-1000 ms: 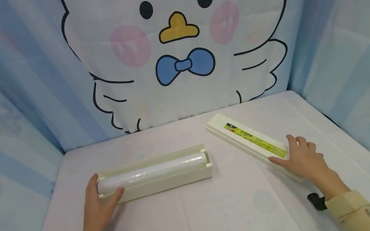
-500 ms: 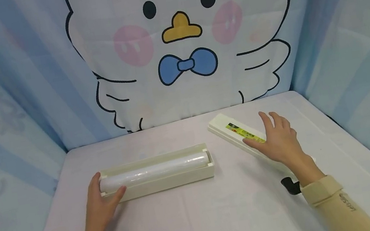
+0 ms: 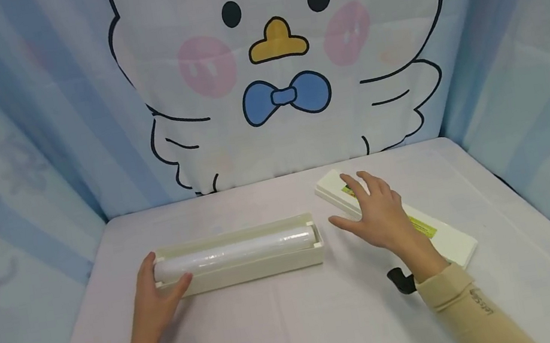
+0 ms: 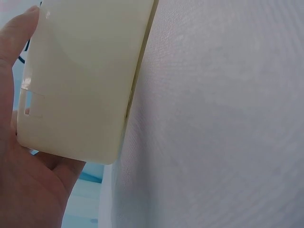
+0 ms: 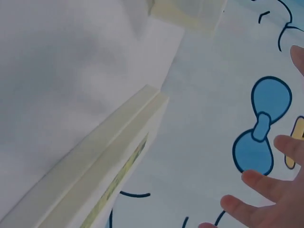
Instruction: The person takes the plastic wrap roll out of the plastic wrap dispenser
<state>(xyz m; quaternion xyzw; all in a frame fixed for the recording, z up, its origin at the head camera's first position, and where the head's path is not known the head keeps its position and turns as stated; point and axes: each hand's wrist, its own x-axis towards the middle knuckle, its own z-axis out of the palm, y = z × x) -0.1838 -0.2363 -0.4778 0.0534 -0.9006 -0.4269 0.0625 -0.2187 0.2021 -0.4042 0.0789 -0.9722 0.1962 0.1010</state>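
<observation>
A long cream plastic box (image 3: 259, 270), open at the top, lies on the table left of centre in the head view. In it rests a glossy roll of cling film (image 3: 236, 252). My left hand (image 3: 153, 307) grips the box's left end, thumb on the near wall and the other fingers at the far side; the left wrist view shows the box wall (image 4: 83, 80) close up. Its matching lid (image 3: 453, 242), with a green and yellow label, lies slantwise at the right. My right hand (image 3: 383, 217) hovers above the lid, fingers spread and holding nothing, partly hiding the label.
A pale cloth covers the table (image 3: 302, 331). Behind it hangs a curtain (image 3: 292, 144) with a cartoon bird, and blue patterned curtains (image 3: 535, 61) stand at both sides. Each wrist carries a black mount (image 3: 401, 281).
My right hand has left the lid's near end and moved left and slightly away from me, toward the box. My left hand keeps its hold on the box. The head view has shifted slightly.
</observation>
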